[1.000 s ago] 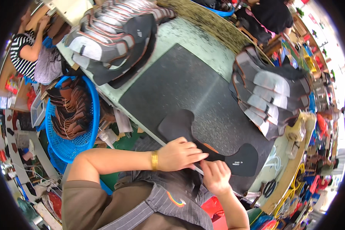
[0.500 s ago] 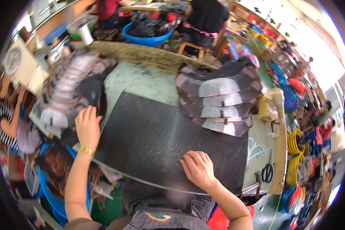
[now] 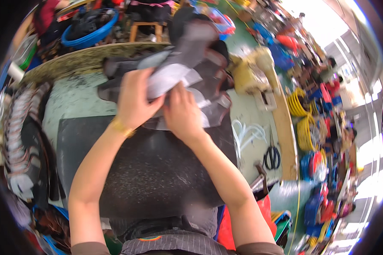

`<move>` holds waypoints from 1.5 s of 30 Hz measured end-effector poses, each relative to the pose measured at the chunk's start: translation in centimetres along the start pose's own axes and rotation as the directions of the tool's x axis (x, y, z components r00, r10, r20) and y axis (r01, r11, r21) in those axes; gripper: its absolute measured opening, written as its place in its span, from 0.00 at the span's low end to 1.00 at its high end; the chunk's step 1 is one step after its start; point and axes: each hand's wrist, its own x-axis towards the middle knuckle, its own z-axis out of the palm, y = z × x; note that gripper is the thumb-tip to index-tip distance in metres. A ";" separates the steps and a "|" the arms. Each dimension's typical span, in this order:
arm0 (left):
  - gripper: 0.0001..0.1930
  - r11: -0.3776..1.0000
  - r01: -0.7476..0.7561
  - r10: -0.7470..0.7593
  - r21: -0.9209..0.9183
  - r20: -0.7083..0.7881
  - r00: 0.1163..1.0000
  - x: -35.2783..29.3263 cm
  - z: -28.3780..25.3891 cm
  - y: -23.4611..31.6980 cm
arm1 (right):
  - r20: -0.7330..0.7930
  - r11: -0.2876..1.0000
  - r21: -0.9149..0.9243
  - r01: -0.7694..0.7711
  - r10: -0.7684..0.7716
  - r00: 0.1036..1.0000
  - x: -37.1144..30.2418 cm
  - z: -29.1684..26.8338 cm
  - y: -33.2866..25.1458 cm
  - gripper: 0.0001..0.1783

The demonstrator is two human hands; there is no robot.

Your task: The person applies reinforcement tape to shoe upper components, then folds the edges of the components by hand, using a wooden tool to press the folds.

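At the far middle of the bench, both my hands are on a dark curved cut piece with a pale patch, which looks like a shoe upper and is tilted up, blurred. My left hand is closed on its left side, thumb toward me. My right hand pinches its near edge, fingers together. Under and beside it lies a fanned stack of similar dark pieces with grey-white patches. A scuffed black mat lies between my forearms. Another row of overlapped pieces runs along the left side.
Right of the mat lie pale looped strips, black-handled scissors and a hammer. A yellowish block-like object sits near the raised right edge. Beyond the worn back ledge stands a blue tub of dark material.
My left hand has moved from the left pile to the right-hand stack, and my right hand has gone forward from the mat to it. A piece is now gripped and raised. The view has turned right.
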 end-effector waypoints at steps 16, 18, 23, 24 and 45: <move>0.41 0.944 0.296 0.019 -0.147 0.917 0.398 -12.9 -13.4 13.8 | 0.285 0.728 -0.197 -0.656 0.683 0.672 -15.4 -11.3 14.4 0.09; 0.42 0.977 0.178 0.017 -0.117 0.874 0.486 -13.5 -14.0 14.2 | 0.237 0.776 -0.089 -0.624 0.625 0.744 -15.4 -13.8 13.0 0.09; 0.41 0.979 0.159 -0.011 -0.130 0.739 0.674 -11.5 -14.9 15.1 | 0.586 0.471 0.407 -0.783 0.522 0.619 -14.0 -19.7 8.9 0.12; 0.37 0.980 0.157 -0.023 -0.122 0.715 0.699 -11.1 -14.6 15.3 | 0.696 0.168 0.556 -0.814 0.440 0.567 -13.7 -20.9 7.3 0.12; 0.18 0.977 0.163 -0.205 0.136 0.403 0.892 -22.9 -17.9 15.4 | 0.423 0.644 0.666 -0.378 0.092 0.902 -15.8 -5.3 -16.3 0.04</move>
